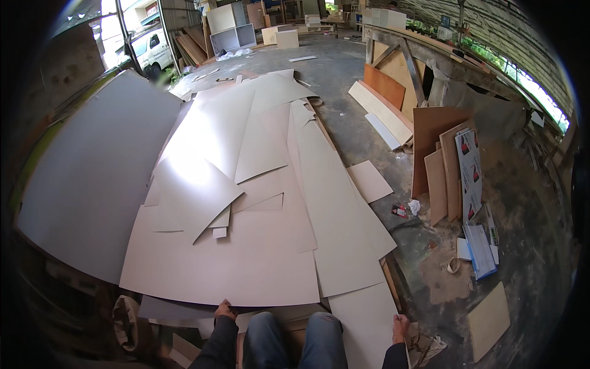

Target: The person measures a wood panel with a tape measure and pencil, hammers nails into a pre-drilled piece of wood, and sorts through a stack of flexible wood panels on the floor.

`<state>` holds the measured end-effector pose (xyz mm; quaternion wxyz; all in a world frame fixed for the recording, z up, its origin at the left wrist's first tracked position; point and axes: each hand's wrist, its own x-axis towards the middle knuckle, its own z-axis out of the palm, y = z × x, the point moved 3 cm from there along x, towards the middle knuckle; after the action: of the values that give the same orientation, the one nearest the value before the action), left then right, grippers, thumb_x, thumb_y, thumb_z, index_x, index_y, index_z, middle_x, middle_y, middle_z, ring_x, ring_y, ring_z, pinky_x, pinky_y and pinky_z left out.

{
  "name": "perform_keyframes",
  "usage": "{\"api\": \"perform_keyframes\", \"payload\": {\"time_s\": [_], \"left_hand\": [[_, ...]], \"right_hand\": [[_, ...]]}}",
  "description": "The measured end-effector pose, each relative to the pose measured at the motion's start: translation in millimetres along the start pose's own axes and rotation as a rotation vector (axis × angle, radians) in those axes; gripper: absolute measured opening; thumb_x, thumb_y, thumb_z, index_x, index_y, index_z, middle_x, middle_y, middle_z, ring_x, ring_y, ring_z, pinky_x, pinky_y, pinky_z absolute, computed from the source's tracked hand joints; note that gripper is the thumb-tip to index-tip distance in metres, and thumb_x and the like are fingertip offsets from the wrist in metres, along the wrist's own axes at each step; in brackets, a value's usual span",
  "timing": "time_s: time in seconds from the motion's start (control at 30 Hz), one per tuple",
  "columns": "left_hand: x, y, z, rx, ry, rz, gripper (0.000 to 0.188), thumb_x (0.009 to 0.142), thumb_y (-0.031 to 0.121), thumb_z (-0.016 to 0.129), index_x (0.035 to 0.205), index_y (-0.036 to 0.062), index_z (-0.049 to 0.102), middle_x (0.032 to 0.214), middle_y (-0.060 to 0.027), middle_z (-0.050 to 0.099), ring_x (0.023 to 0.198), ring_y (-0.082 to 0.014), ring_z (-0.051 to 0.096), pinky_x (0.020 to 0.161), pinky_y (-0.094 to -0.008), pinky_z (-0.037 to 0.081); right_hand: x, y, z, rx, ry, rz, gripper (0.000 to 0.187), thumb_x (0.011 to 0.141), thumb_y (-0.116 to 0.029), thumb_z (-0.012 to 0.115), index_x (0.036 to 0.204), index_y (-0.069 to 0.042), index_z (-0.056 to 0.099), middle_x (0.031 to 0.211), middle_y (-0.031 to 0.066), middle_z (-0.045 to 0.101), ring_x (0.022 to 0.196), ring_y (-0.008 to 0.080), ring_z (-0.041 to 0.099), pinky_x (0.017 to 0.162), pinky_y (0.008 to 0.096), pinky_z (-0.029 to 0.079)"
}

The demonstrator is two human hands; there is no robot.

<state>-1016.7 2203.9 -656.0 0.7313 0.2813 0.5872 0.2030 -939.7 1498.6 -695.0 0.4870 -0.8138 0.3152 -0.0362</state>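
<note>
- My L hand (225,310): fingers pinching near edge of wide pinkish sheet (227,270), flat by my knees (264,332); prob. light, bendy, slick, best held at opp. edges.
- My R hand (401,329): fingers curled on R edge of narrower cream sheet (362,323); prob. handles same.

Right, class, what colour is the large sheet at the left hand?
Pale pinkish-beige; the sheet shows best in the head view.
</note>
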Motion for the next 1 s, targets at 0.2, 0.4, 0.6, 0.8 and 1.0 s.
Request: {"api": "perform_keyframes", "payload": {"time_s": [0.2, 0.4, 0.6, 0.8, 1.0], "left_hand": [[-78, -21, 73, 0.437, 0.435, 0.289, 0.033, 0.077, 0.014, 0.072, 0.092, -0.0138, 0.061, 0.093, -0.0182, 0.066, 0.077, -0.0240, 0.064, 0.072, -0.0344, 0.052], [-39, -28, 52, 0.227, 0.205, 0.166, 0.012, 0.084, 0.008, 0.059, 0.083, -0.0033, 0.061, 0.081, -0.0107, 0.063, 0.068, -0.0195, 0.062, 0.061, -0.0353, 0.052], [2, -26, 27, 0.180, 0.036, 0.029, 0.009, 0.088, 0.006, 0.047, 0.086, 0.0041, 0.056, 0.071, -0.0029, 0.058, 0.063, -0.0183, 0.060, 0.055, -0.0351, 0.049], [-21, -24, 30, 0.423, -0.138, -0.015, 0.011, 0.090, 0.013, 0.054, 0.085, 0.0039, 0.055, 0.071, -0.0037, 0.059, 0.064, -0.0233, 0.062, 0.053, -0.0371, 0.046], [-26, -18, 35, 0.515, -0.117, 0.058, 0.019, 0.091, 0.018, 0.056, 0.084, 0.0003, 0.056, 0.072, -0.0075, 0.061, 0.065, -0.0252, 0.065, 0.048, -0.0359, 0.046]], "right_hand": [[62, -64, 26, -0.138, 0.074, -0.078, 0.025, 0.078, -0.025, 0.065, 0.081, 0.000, 0.064, 0.074, 0.0138, 0.065, 0.070, 0.0278, 0.062, 0.062, 0.0397, 0.046], [89, -156, 79, -0.178, -0.029, -0.143, 0.027, 0.080, -0.025, 0.066, 0.084, 0.001, 0.060, 0.078, 0.0145, 0.062, 0.069, 0.0244, 0.059, 0.062, 0.0382, 0.045], [62, -84, 34, -0.143, -0.252, -0.266, 0.032, 0.080, -0.020, 0.068, 0.068, 0.004, 0.052, 0.058, 0.0099, 0.047, 0.058, 0.0140, 0.045, 0.050, 0.0358, 0.036], [-5, -37, -46, -0.040, -0.262, -0.079, 0.033, 0.077, -0.015, 0.071, 0.064, 0.002, 0.046, 0.057, 0.0034, 0.038, 0.056, 0.0119, 0.033, 0.049, 0.0331, 0.030], [10, -51, -17, -0.131, -0.159, -0.214, 0.027, 0.075, -0.010, 0.070, 0.067, 0.003, 0.048, 0.058, 0.0016, 0.038, 0.056, 0.0128, 0.035, 0.049, 0.0336, 0.031]]}}
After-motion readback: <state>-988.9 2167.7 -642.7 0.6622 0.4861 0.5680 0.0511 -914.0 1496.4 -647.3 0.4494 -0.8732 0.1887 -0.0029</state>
